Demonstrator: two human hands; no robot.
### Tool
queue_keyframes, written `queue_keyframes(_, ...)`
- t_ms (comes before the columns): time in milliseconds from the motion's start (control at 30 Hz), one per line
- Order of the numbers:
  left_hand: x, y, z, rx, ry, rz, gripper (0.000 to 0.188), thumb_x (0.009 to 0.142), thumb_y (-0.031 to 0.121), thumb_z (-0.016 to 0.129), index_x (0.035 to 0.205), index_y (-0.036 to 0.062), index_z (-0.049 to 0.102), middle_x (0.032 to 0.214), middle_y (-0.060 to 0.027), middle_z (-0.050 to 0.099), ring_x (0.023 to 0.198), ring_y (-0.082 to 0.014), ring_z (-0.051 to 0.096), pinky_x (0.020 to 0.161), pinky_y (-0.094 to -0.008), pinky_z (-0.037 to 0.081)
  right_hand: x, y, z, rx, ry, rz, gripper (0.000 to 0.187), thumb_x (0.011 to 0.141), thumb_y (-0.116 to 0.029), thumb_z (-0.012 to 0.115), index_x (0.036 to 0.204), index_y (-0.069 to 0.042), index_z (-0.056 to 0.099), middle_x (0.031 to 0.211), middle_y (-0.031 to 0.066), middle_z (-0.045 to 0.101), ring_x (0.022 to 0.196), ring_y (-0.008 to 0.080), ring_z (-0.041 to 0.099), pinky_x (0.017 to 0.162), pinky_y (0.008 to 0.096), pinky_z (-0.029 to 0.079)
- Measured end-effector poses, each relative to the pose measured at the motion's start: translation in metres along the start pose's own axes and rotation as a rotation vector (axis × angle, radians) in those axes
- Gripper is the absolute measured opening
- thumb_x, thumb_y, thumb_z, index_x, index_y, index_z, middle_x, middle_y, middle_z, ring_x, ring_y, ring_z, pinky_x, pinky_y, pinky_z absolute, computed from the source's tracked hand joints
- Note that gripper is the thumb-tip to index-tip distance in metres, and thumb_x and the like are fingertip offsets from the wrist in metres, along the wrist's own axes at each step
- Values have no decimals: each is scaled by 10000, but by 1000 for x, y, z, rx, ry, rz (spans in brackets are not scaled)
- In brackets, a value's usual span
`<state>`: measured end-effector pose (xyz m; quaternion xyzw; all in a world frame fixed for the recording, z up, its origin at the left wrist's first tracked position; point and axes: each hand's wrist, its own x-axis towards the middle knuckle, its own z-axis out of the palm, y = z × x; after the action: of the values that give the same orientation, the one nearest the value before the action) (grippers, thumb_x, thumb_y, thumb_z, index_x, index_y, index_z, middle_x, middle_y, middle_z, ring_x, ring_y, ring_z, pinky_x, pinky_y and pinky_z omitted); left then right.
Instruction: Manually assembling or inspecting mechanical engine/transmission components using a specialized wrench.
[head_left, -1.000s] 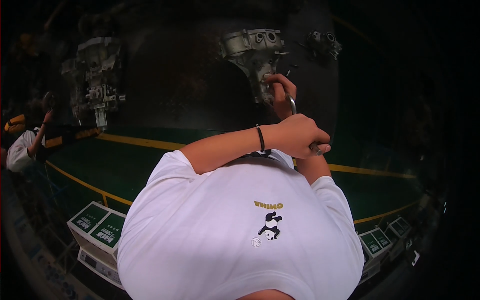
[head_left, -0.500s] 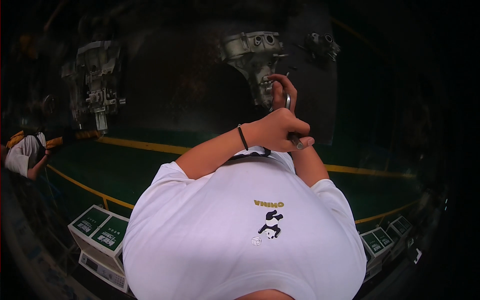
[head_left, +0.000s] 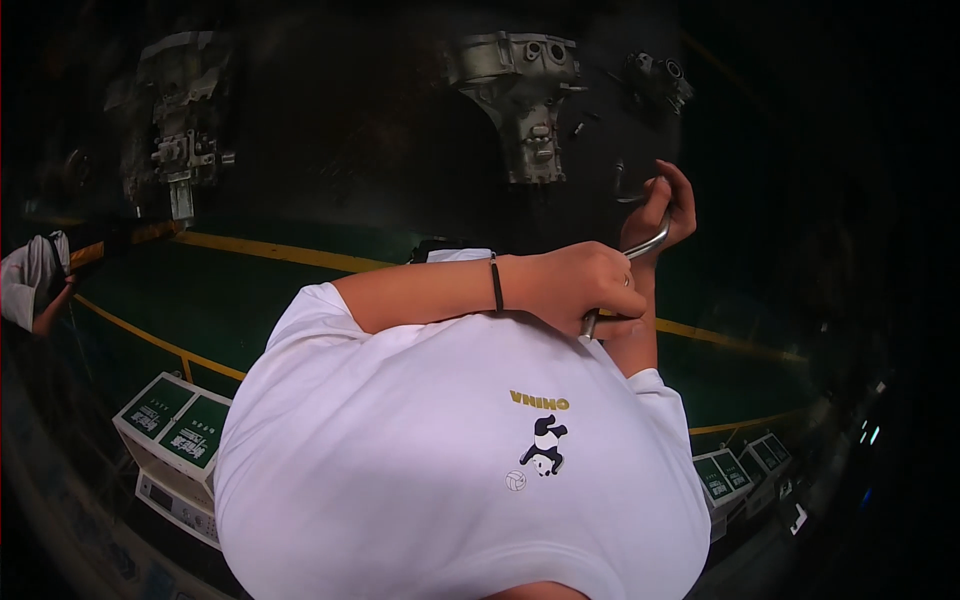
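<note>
Though crooked, bar [head_left: 648, 243] through left grip [head_left: 590, 283]

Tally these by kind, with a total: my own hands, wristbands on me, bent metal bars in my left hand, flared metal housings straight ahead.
Hands: 2 (left hand, right hand)
Wristband: 1, black
Bent metal bar: 1
Flared metal housing: 1
Total: 5
</note>
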<state>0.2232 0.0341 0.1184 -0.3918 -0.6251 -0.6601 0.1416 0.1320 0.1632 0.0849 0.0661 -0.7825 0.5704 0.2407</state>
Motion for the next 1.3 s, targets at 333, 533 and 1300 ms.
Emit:
queue_keyframes(333,10,-15,16,-46,-31,-100,280,897,235,650,664,101,573,485,-54,464,459,-240,508,479,-353,402,-16,23,-2,142,-103,297,180,874,-50,563,967,16,702,670,13,569,624,69,510,588,198,365)
queue_keyframes(533,11,-21,16,-3,-17,-133,246,888,227,656,692,87,607,483,-63,474,458,-241,513,474,-349,405,-15,28,5,146,-103,331,180,872,-73,579,968,18,701,660,9,558,618,69,498,583,207,356)
queue_keyframes(1300,56,-61,11,15,80,-181,345,925,277,638,652,71,594,485,-67,511,472,-234,551,556,-327,425,24,48,11,300,-301,514,191,930,-173,584,983,-5,658,615,-60,440,566,35,409,530,202,330)
